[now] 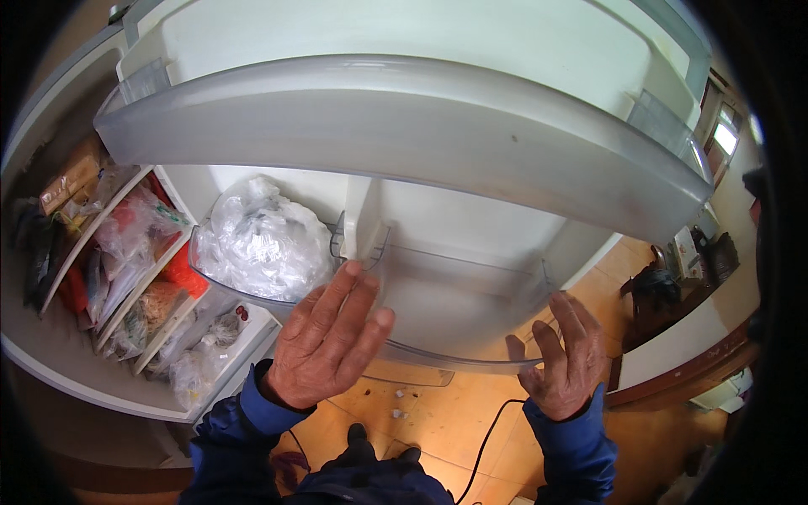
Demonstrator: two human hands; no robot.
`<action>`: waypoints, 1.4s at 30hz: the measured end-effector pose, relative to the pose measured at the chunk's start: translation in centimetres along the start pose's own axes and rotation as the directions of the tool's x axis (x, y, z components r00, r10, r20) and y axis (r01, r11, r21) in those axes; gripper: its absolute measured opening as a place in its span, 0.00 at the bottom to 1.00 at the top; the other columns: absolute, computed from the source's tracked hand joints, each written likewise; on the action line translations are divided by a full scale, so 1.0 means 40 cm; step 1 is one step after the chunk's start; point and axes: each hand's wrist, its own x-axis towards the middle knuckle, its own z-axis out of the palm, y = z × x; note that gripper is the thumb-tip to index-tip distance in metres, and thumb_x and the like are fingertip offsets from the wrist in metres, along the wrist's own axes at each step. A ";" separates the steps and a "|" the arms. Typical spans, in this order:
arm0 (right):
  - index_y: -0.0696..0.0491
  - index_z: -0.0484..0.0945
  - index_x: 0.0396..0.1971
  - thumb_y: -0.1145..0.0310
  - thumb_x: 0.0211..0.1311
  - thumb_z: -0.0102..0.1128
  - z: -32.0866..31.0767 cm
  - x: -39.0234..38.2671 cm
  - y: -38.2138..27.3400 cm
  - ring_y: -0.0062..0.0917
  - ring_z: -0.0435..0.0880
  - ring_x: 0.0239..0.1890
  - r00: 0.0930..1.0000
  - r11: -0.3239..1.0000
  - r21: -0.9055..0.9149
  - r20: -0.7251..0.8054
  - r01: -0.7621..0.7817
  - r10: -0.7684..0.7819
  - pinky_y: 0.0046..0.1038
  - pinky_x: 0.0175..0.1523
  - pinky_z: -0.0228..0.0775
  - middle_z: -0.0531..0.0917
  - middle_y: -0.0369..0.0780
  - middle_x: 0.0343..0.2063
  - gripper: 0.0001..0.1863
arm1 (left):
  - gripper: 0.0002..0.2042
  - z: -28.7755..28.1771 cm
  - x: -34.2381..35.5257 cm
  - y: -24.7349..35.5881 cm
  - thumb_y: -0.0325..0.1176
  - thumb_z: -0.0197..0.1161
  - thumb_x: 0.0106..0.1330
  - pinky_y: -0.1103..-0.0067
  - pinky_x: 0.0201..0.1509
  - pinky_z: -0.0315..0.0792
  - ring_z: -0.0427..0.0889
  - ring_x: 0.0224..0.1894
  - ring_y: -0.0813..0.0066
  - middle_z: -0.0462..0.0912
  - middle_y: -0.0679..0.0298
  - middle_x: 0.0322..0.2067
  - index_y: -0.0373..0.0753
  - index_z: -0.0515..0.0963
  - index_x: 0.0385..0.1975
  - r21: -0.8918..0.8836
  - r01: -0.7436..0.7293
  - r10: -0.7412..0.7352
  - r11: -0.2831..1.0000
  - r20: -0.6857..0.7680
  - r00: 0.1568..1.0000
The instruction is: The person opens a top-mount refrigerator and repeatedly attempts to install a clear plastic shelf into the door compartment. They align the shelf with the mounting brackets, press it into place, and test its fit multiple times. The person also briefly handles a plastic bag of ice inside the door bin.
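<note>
A clear, frosted door bin (pixel 446 290) sits low on the right half of the open fridge door. My right hand (pixel 566 362) is at its right front corner, bent fingers around the rim. My left hand (pixel 324 345) rests at the bin's left end, beside the white divider (pixel 362 219), fingers stretched out and lying against the plastic. Part of the bin's left corner is hidden behind that hand. Bundled clear plastic bags (pixel 265 240) fill the neighbouring bin on the left.
A wide frosted door shelf (pixel 396 126) spans the door above my hands. On the left, fridge shelves (pixel 126 252) hold several bagged foods. A black cable (pixel 484 446) lies on the orange tiled floor (pixel 421 429) with small scraps. Shelving with dark items (pixel 665 278) stands at the right.
</note>
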 end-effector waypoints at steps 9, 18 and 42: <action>0.49 0.78 0.53 0.75 0.51 0.78 0.048 -0.036 0.019 0.42 0.86 0.52 0.985 0.990 0.139 -0.170 0.016 0.008 0.33 0.46 0.81 0.83 0.47 0.56 0.27 | 0.23 -0.004 -0.006 0.012 0.23 0.76 0.60 0.66 0.55 0.79 0.79 0.65 0.46 0.81 0.47 0.56 0.35 0.76 0.54 0.073 0.038 -0.039 0.997 0.007 0.999; 0.47 0.78 0.54 0.75 0.54 0.77 0.054 -0.053 0.028 0.41 0.86 0.53 0.984 0.992 0.127 -0.176 0.008 0.015 0.32 0.46 0.80 0.82 0.47 0.57 0.27 | 0.45 0.006 -0.016 0.015 0.22 0.80 0.51 0.61 0.59 0.76 0.77 0.65 0.41 0.76 0.44 0.63 0.39 0.64 0.71 0.047 0.017 -0.020 0.999 0.046 0.999; 0.43 0.84 0.52 0.72 0.58 0.74 0.037 -0.037 0.031 0.34 0.83 0.55 0.982 0.990 0.137 -0.176 -0.039 0.064 0.27 0.44 0.76 0.83 0.44 0.58 0.21 | 0.48 0.002 0.001 0.027 0.20 0.80 0.49 0.57 0.61 0.74 0.76 0.66 0.39 0.73 0.45 0.65 0.43 0.63 0.74 0.052 0.093 -0.094 0.994 0.025 0.995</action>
